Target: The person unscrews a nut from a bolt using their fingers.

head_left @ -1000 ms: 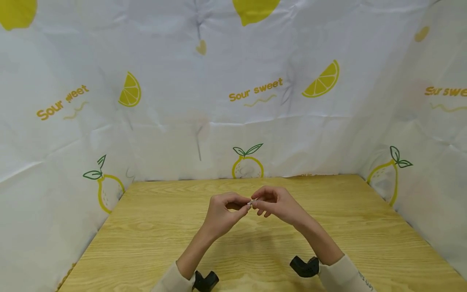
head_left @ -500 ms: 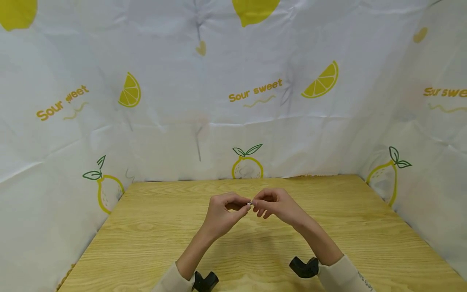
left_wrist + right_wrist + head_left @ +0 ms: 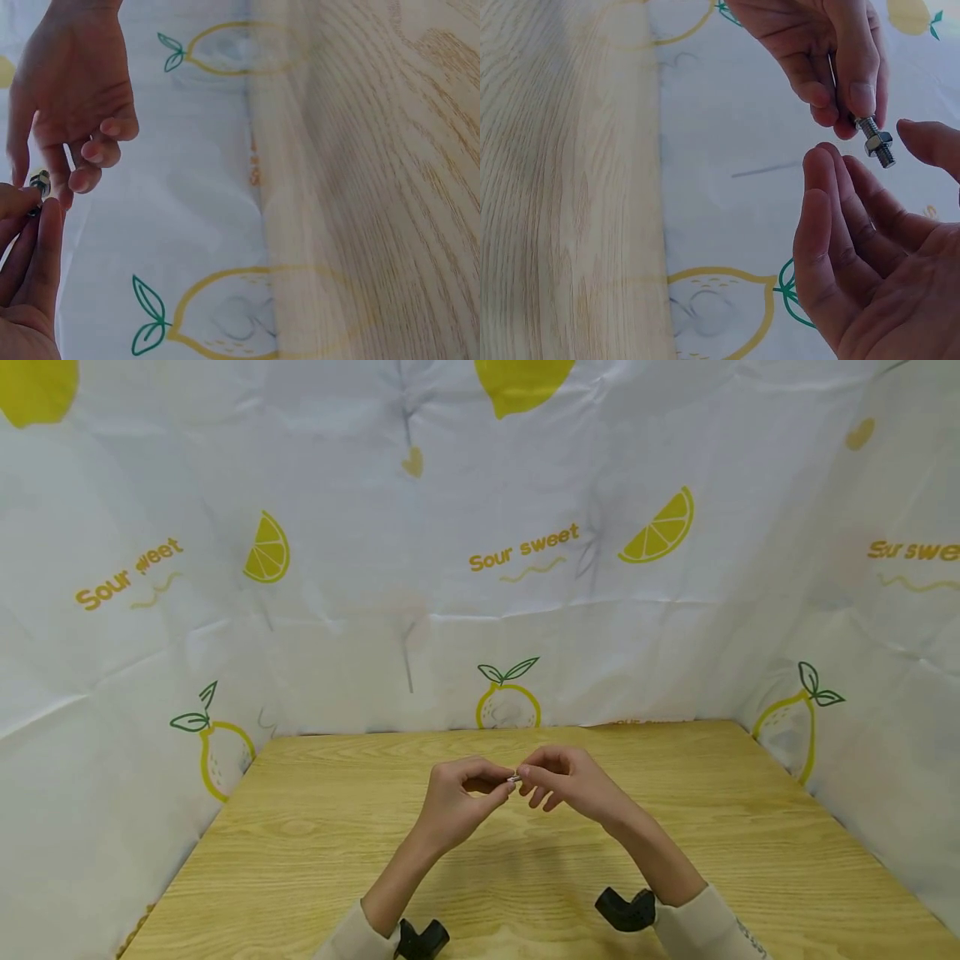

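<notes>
In the right wrist view my left hand (image 3: 840, 60) pinches a small metal bolt (image 3: 886, 159) between thumb and fingers, its head end hidden by them. A hex nut (image 3: 878, 142) sits partway along the thread, with the bolt's tip sticking out past it. My right hand (image 3: 885, 277) is around the nut, thumb on one side and fingers on the other, with gaps showing between them and the metal. In the head view both hands meet above the table, the left hand (image 3: 457, 802) and the right hand (image 3: 573, 783) on either side of the bolt (image 3: 513, 779).
A wood-grain table (image 3: 300, 860) lies under the hands. White sheeting (image 3: 375, 568) with lemon prints encloses it at the back and both sides. Black wrist mounts (image 3: 627, 909) sit at the sleeve cuffs.
The right thumb and index finger have shifted slightly around the bolt's free end, the thumb rising a little. The left hand stays in place with its grip on the bolt.
</notes>
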### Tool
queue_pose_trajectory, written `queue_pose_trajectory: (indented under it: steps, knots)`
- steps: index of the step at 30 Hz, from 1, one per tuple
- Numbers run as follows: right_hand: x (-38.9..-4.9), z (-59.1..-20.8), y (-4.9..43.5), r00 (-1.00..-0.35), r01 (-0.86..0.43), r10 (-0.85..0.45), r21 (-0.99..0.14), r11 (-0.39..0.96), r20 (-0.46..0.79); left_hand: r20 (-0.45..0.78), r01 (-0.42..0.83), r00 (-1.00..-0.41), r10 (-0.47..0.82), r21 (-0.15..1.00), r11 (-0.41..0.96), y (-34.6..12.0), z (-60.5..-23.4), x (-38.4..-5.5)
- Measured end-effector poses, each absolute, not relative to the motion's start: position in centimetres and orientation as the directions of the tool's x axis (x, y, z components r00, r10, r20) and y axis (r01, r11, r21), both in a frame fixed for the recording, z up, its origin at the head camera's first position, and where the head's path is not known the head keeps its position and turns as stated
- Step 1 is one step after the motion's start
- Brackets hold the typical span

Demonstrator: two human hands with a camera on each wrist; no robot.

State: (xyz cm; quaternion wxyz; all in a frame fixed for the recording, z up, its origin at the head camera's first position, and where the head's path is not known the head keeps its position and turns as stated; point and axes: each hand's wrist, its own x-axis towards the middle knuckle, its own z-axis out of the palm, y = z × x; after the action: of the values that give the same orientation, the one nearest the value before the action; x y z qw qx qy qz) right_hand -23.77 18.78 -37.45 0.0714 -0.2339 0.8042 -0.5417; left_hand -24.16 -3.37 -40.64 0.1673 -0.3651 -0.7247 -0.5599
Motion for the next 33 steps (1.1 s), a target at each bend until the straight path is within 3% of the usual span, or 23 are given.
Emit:
queue_pose_trajectory:
  steps: [5, 21, 33]
  knots:
    - [-23.87, -37.68, 18.7, -0.872, -0.29, -0.477, -0.902, 0.319, 0.112, 0.668, 0.733, -0.662, 0.339, 0.671, 0.109, -3.34, -40.75, -24.19]
    - [-23.67, -37.44, 18.8, -0.861, -0.345, -0.471, -0.9, 0.267, 0.191, 0.674, 0.738, -0.654, 0.343, 0.668, 0.095, -3.3, -40.81, -24.32]
    - [-23.69, -37.6, 18.64, -0.878, -0.28, -0.467, -0.9, 0.333, 0.101, 0.671, 0.737, -0.657, 0.344, 0.666, 0.109, -3.25, -41.04, -24.29]
